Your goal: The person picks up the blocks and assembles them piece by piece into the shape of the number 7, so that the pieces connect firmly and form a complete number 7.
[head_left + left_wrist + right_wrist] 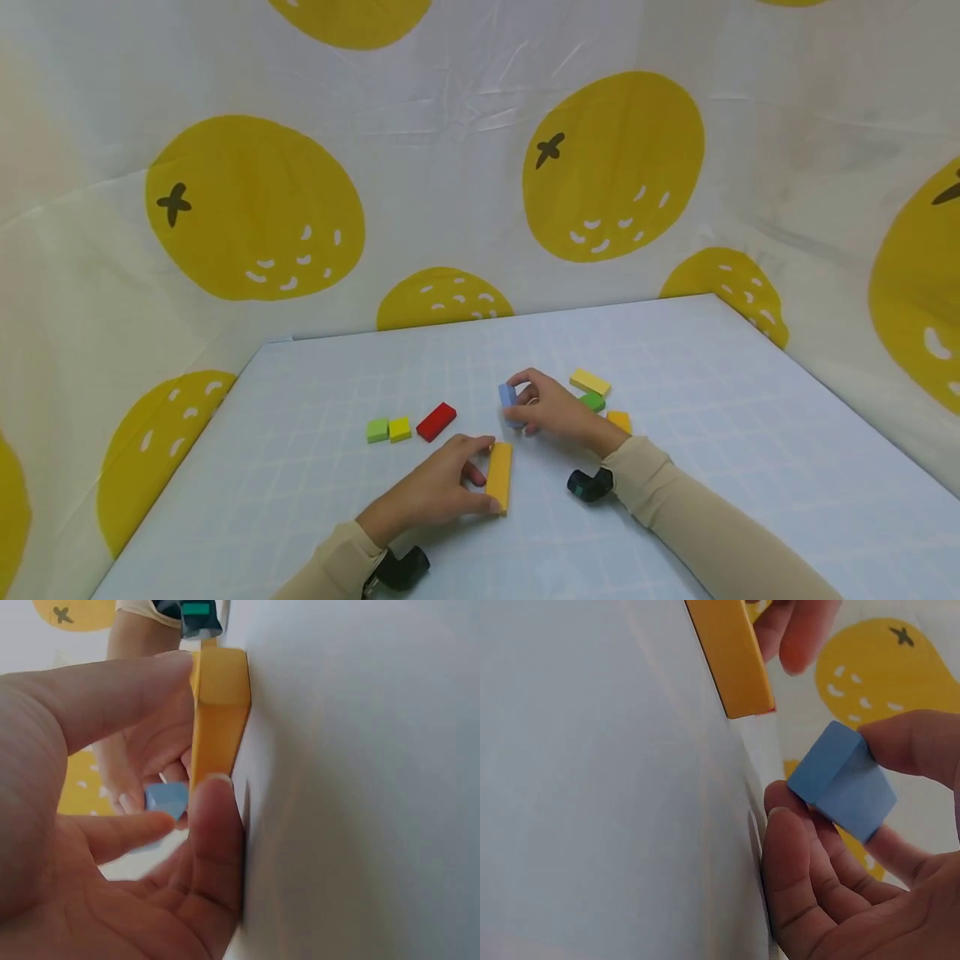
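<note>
An orange-yellow rectangular block (498, 477) lies lengthwise on the table. My left hand (442, 483) holds it by its two ends, thumb at the near end and a finger at the far end; the left wrist view shows the same block (221, 720) close up. Just beyond and to the right, my right hand (551, 408) pinches a light blue block (508, 404) between thumb and fingers. In the right wrist view the blue block (844, 780) is tilted, with the thumb and fingertips on its edges, beside the table surface.
Left of the hands lie a red block (437, 422), a yellow block (400, 429) and a light green block (377, 430). Behind the right hand are a pale yellow block (590, 382), a green block (592, 401) and an orange block (619, 420). A fruit-patterned curtain (450, 183) surrounds the table (300, 467).
</note>
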Tool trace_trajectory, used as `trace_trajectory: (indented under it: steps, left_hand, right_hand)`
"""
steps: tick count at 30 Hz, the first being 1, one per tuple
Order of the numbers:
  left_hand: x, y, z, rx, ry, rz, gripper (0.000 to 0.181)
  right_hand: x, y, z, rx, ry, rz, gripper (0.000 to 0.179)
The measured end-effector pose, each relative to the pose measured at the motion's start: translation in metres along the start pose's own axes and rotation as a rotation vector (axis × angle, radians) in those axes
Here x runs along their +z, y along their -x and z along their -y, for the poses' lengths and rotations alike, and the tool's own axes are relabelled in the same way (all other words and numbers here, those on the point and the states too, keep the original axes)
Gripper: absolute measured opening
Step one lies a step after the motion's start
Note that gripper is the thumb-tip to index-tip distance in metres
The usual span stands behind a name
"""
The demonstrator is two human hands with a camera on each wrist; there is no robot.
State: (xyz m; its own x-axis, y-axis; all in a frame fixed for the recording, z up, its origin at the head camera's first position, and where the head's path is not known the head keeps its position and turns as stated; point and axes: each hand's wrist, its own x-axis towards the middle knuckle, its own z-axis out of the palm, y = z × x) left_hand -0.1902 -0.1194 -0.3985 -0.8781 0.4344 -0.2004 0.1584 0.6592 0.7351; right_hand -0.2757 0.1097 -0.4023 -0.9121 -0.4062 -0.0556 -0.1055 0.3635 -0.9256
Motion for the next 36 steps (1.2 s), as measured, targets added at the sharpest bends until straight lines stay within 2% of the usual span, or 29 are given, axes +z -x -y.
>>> trace_trajectory:
  steps: [9,16,20,25,36]
  left_hand:
    - [-0.004,0.0,0.012,0.059,0.051,0.023,0.07]
    - [-0.004,0.001,0.013,0.08,0.068,0.024,0.065]
    - [-0.005,0.001,0.013,0.1,0.08,0.028,0.059]
    - [-0.005,0.0,0.014,0.096,0.097,0.038,0.054]
    - [-0.007,-0.001,0.015,0.103,0.064,0.033,0.058]
  right_hand:
    - [0.005,0.002,0.002,0.028,0.017,-0.02,0.052]
    - [0.006,0.001,0.001,0.024,0.028,-0.023,0.061]
    - [0.005,0.001,0.001,0.014,0.03,-0.017,0.059]
    - [0.006,0.003,0.002,0.01,0.03,-0.004,0.055]
    - [0.006,0.002,0.002,0.013,0.062,-0.015,0.055]
